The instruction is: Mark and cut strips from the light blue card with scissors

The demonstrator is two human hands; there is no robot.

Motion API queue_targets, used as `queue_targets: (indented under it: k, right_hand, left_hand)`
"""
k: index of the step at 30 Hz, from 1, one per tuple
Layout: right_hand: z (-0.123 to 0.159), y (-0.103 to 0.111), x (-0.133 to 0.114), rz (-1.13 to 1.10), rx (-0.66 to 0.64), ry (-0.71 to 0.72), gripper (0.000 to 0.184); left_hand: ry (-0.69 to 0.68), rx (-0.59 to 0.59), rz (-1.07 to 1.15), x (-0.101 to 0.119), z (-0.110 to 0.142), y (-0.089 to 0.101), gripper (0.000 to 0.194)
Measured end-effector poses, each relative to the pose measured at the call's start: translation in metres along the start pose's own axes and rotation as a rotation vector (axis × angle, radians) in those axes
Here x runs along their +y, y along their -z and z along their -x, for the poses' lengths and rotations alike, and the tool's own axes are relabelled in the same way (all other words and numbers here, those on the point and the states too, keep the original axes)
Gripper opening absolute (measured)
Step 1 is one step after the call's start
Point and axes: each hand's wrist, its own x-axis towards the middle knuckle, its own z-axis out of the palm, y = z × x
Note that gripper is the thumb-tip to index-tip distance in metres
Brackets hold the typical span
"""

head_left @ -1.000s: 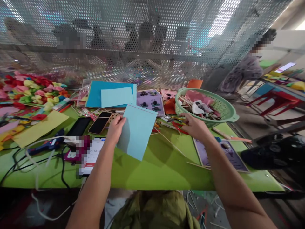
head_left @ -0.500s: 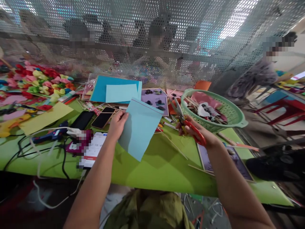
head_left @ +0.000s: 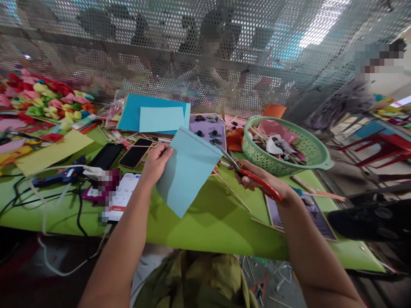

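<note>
My left hand [head_left: 157,164] pinches the left edge of a light blue sheet of paper [head_left: 189,171], held up over the green table [head_left: 205,239]. A dark line runs along the sheet's top edge. My right hand [head_left: 257,177] is closed round the red handles of a pair of scissors [head_left: 261,185]. Their blades point up and left, and the tips are at the upper right corner of the sheet. Whether the blades touch the paper I cannot tell. Behind the sheet lie a purple card with dark stones [head_left: 208,132] and a dark phone [head_left: 136,153].
A green basket [head_left: 285,167] with sticks and paper stands at right. Blue paper sheets [head_left: 128,113] lie at the back. At left are a colourful heap [head_left: 48,100], a glue gun [head_left: 61,177], cables and a lit phone [head_left: 123,194]. A perforated metal screen [head_left: 180,55] rises behind.
The scissors have moved left and down, bringing their tips to the sheet's upper right corner. Their blades look closer together. My left hand still holds the paper in nearly the same place.
</note>
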Motion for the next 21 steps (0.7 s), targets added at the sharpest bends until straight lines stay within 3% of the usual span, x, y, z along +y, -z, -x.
queue_targets:
  k: [21]
  right_hand:
    - [-0.0008, -0.0016, 0.0009, -0.026, -0.023, -0.011, 0.063]
  left_hand:
    - [0.02, -0.046, -0.007, -0.0006, 0.0016, -0.0019, 0.023]
